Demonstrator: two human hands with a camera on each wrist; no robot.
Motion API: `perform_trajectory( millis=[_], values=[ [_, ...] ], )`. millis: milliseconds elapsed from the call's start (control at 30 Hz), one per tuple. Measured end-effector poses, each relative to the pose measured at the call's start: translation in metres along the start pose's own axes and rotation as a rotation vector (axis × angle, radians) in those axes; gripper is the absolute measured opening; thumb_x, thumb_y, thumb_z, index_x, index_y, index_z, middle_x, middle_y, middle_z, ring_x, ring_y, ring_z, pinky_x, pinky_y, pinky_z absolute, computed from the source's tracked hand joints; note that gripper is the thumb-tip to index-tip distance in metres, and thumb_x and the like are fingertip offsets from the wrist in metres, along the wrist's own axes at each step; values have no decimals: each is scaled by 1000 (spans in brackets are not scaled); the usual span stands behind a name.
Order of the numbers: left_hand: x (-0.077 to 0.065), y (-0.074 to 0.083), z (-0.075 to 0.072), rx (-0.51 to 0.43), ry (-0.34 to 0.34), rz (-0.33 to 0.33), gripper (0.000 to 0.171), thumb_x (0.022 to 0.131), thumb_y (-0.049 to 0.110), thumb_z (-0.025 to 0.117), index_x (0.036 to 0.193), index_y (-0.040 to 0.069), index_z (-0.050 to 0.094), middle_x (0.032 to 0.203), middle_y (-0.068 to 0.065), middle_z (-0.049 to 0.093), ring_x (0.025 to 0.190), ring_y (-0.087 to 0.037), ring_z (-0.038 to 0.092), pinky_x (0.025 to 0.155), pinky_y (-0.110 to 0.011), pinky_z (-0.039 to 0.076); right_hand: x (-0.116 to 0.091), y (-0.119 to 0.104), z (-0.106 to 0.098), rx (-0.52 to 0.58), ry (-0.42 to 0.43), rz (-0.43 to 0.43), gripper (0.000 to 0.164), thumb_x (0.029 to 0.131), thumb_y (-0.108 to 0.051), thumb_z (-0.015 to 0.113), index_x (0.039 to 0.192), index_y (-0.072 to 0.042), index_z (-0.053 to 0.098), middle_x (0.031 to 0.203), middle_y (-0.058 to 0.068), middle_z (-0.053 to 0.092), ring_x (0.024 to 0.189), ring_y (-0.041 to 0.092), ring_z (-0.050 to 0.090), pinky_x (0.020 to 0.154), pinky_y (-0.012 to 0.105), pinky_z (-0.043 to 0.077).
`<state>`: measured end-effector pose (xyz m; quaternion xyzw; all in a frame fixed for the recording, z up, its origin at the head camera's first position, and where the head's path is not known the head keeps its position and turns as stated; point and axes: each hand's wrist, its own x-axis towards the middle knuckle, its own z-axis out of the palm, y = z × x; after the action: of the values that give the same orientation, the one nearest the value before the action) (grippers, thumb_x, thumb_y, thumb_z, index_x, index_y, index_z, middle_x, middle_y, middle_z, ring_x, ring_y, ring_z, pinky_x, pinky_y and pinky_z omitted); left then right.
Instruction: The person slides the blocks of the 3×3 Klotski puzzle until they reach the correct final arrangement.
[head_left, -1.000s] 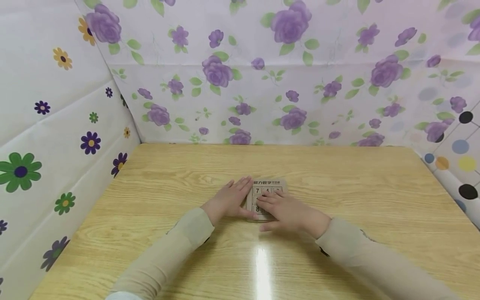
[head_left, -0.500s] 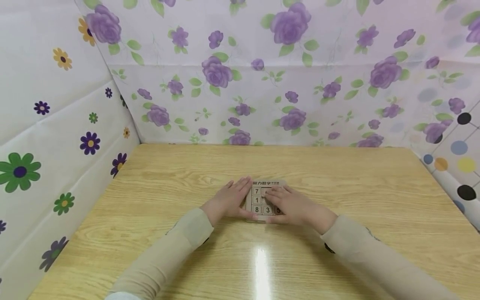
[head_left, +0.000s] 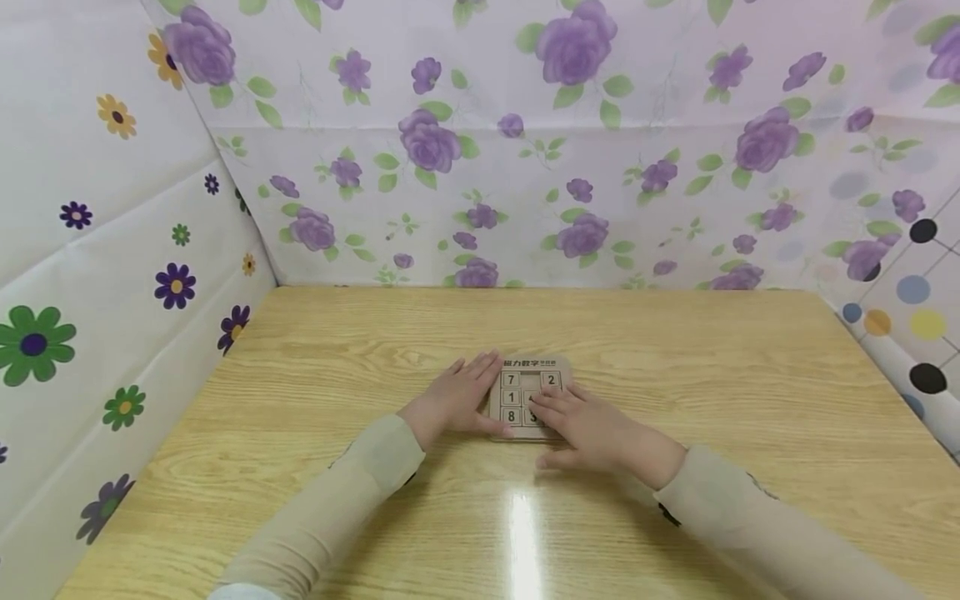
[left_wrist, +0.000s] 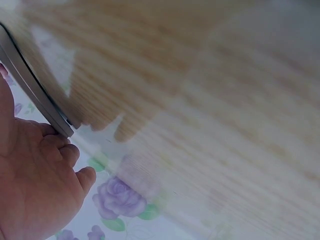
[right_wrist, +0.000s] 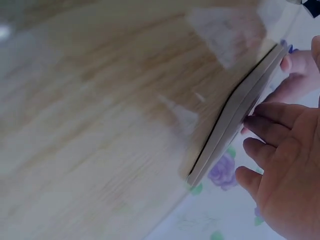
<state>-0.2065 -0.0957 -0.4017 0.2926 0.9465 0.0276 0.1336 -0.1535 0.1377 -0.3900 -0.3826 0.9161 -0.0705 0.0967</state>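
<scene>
A flat grey-beige number slide puzzle (head_left: pixel 536 363) lies on the table, its thin edge visible in both wrist views. Tiles 7, 1 and 8 run down its left column, and tile 2 (head_left: pixel 551 379) sits at top right. The slot at top middle is vacant. My left hand (head_left: pixel 455 400) lies along the left side, fingers straight, thumb at the front left corner. Fingertips of my right hand (head_left: pixel 588 425) touch the middle tile, partly showing a 4; the thumb is spread near the front edge. This hand hides the tiles at lower right. In the right wrist view its fingers are slightly bent.
The glossy wooden table (head_left: pixel 360 333) reflects a bright light in front of the puzzle. Behind it hangs a cloth with purple flowers (head_left: pixel 427 142). Patterned cloths also line the left and right sides.
My right fingers have moved toward me, and the 4 tile has slid from top middle into the centre slot. Tile 2 has come into sight. The left hand has stayed in place.
</scene>
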Motion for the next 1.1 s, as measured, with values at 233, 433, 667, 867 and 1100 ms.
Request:
perform_trajectory(
  millis=[233,433,667,867,1100],
  values=[
    [-1,1,2,-6,-9,0,115,75,74,57,154,7,7,161,-8,5,148,-22,6,121,-42,8,1,13,-2,-12,37,71,79,91,-54,53,143,4,38,149,21,36,141,39,27,117,55,18],
    [-1,0,3,-6,-6,3,115,75,73,58,154,7,7,161,-8,5,148,-22,6,121,-42,8,3,19,-5,-30,38,81,78,91,-52,54,141,6,40,147,22,39,140,40,28,116,56,18],
    [1,-1,2,6,-8,1,114,76,74,56,154,8,5,161,-7,2,148,-21,4,121,-42,7,12,17,-7,-31,40,58,81,90,-57,52,144,1,38,150,17,37,142,37,25,117,54,18],
    [1,-1,0,-10,-20,0,114,76,73,56,154,8,4,161,-7,1,148,-20,3,121,-41,6,18,17,-6,-9,17,57,82,89,-59,52,146,-2,35,153,14,32,144,35,21,118,52,15],
    [0,-1,-1,-13,-13,-2,115,75,74,57,153,7,5,161,-8,2,148,-20,4,121,-41,7,10,24,-7,13,39,57,81,90,-55,54,146,-1,34,152,16,33,143,36,21,118,53,14]
  ],
)
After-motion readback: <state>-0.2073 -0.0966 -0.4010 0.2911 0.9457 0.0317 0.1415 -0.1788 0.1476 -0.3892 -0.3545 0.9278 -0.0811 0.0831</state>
